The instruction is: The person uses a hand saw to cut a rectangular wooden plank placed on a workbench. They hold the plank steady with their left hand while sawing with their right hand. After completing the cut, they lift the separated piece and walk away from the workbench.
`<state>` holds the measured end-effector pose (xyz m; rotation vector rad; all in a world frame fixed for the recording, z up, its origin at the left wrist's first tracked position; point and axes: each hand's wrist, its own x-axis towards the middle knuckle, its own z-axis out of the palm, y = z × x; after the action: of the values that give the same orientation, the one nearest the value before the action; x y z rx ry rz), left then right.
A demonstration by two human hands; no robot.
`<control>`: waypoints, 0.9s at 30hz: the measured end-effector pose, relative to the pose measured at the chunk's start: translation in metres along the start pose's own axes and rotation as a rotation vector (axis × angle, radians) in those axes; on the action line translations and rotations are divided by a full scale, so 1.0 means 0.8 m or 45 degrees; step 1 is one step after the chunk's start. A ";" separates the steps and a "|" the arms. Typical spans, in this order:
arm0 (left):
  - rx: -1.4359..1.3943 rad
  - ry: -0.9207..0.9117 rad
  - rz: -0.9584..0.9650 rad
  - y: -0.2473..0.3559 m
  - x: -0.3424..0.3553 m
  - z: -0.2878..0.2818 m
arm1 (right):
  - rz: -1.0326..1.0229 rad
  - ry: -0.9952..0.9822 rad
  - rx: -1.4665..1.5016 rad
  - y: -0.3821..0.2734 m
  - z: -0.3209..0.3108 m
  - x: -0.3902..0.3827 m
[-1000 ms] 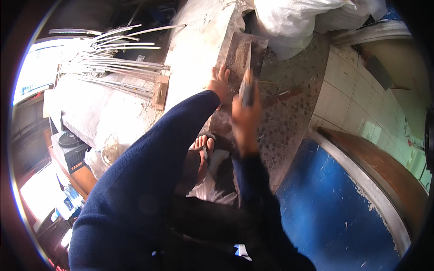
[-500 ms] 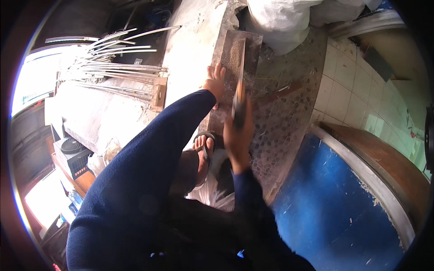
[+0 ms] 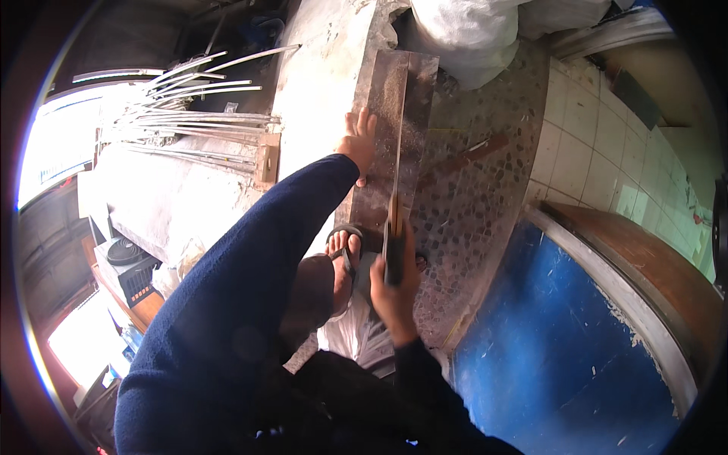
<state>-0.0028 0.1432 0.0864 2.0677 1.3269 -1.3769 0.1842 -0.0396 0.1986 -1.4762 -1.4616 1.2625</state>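
Observation:
My right hand (image 3: pixel 400 296) is wrapped round the dark handle of a handsaw (image 3: pixel 393 254), which has an orange-brown part near the blade. Seen almost edge-on, the thin blade runs away from me along a brown wooden board (image 3: pixel 422 95). Pale sawdust (image 3: pixel 391 87) lies on the board left of the blade. My left hand (image 3: pixel 359 142) rests with spread fingers at the board's left edge, apart from the saw. My sandalled foot (image 3: pixel 343 246) is at the near end of the board.
Several thin pale rods (image 3: pixel 205 117) stick out at the left beside a small wooden block (image 3: pixel 266 161). White sacks (image 3: pixel 470 38) stand at the far end. On the pebbled floor (image 3: pixel 474 205) lies a reddish-brown strip (image 3: pixel 485 150). A blue panel (image 3: pixel 561 341) flanks my right side.
My right hand has drawn the saw back toward me, so its handle sits nearer my body. The left hand stays at the board's edge.

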 end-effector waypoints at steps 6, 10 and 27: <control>-0.244 0.131 -0.075 0.003 0.004 -0.010 | 0.153 0.067 0.196 0.006 0.033 0.176; -0.268 0.223 -0.069 0.006 0.023 0.013 | 0.322 0.052 0.156 -0.010 0.031 0.176; -0.228 0.058 -0.113 0.003 0.002 0.002 | 0.019 -0.038 0.088 0.033 0.031 -0.004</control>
<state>-0.0014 0.1419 0.0834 1.9533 1.5186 -1.2030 0.1689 -0.0500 0.1673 -1.4306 -1.4142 1.3366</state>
